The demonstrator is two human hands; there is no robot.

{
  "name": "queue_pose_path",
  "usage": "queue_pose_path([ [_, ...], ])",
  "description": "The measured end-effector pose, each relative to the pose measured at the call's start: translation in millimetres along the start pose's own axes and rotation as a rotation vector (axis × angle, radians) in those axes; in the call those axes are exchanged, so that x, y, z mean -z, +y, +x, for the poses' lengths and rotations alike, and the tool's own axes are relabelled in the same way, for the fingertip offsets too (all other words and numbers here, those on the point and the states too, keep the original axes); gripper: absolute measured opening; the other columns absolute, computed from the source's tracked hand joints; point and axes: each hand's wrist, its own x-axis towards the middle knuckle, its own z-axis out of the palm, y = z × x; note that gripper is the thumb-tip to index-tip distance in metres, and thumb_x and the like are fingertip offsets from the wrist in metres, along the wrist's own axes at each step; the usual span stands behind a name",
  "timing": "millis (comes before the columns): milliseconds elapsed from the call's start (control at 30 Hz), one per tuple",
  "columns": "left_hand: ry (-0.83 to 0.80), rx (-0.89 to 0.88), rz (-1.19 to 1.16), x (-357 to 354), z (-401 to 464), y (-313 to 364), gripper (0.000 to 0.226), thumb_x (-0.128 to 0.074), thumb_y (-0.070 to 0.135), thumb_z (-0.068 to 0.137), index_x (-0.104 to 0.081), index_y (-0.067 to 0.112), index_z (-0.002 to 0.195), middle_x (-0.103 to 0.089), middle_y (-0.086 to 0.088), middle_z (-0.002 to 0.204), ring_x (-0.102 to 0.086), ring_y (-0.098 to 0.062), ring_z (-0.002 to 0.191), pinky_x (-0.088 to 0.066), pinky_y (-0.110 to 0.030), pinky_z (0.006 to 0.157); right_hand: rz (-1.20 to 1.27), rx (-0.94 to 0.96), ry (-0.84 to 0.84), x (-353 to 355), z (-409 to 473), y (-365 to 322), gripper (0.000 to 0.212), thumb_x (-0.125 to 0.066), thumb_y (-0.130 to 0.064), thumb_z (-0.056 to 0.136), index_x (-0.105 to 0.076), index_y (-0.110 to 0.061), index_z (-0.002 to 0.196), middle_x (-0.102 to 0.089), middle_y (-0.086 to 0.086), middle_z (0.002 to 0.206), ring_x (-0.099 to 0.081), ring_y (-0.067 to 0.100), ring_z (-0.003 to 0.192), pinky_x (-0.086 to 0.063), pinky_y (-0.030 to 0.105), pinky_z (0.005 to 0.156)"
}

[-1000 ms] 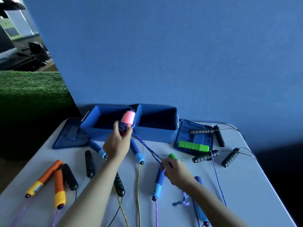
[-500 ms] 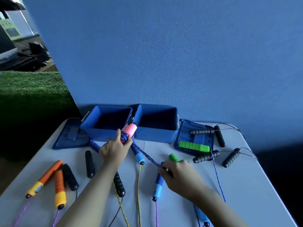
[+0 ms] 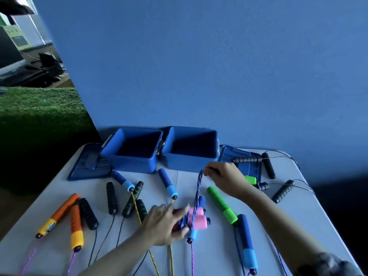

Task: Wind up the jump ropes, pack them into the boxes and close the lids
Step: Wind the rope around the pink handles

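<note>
indoor play or gym room | artificial turf (image 3: 39, 104) | blue wall (image 3: 199, 66) | folding table (image 3: 288, 216)

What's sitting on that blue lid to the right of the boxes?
On the right lid lies a black handle. A bright green handle shows too, but the right hand covers most of it.

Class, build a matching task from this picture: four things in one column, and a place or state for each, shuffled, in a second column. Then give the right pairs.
Things
1. pink-handled jump rope
2. two blue plastic boxes
3. orange foam handles
4. purple braided cord

Places or states
A. lying at the table's left
B. pinched by the right hand
C. open, at the back
D. gripped by the left hand

Pairs: 1-D, 2-C, 3-A, 4-B
</note>
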Motion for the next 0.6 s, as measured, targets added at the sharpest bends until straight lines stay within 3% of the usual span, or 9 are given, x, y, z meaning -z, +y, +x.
queue_pose_path([
  [133,0.040,-0.126,-0.142,13.0,-4.7,20.0,0.068,-0.051,0.064,0.079,-0.047,0.029,0.137,-0.059,-0.001,0.078,-0.059,-0.022,0.059,-0.047,-0.026,0.049,0.039,-0.121,-0.093,-17.7,10.5,26.3,0.017,-0.055,-0.020,0.092,-0.067,-0.021,0.080,-0.056,-0.009,0.062,-0.049,0.011,0.059,-0.037,0.025,0.060],
  [233,0.070,-0.105,-0.279,17.6,-6.2,22.2,0.069,-0.050,0.062,0.083,-0.040,0.027,0.141,-0.058,-0.002,0.081,-0.060,-0.023,0.065,-0.049,-0.030,0.052,0.025,-0.169,-0.151,-32.7,7.4,45.5,0.018,-0.056,-0.021,0.092,-0.070,-0.015,0.084,-0.057,-0.009,0.065,-0.046,0.000,0.056,-0.034,0.015,0.053],
  [400,0.189,0.145,-0.465,35.1,1.9,16.8,0.067,-0.041,0.065,0.087,-0.025,0.040,0.147,-0.063,0.005,0.093,-0.065,-0.017,0.079,-0.053,-0.032,0.059,0.132,-0.289,-0.195,-59.2,-11.3,64.7,0.038,-0.054,-0.014,0.093,-0.051,-0.027,0.058,-0.050,-0.011,0.046,-0.041,-0.003,0.039,-0.031,0.015,0.047],
  [600,0.265,0.502,-0.336,37.4,29.1,-0.5,0.058,-0.037,0.066,0.087,-0.041,0.042,0.140,-0.063,0.002,0.080,-0.065,-0.019,0.066,-0.051,-0.030,0.051,0.501,-0.395,-0.136,-85.2,-31.4,34.4,0.027,-0.054,-0.012,0.095,-0.062,-0.016,0.068,-0.053,-0.006,0.049,-0.042,0.004,0.039,-0.037,0.017,0.041],
])
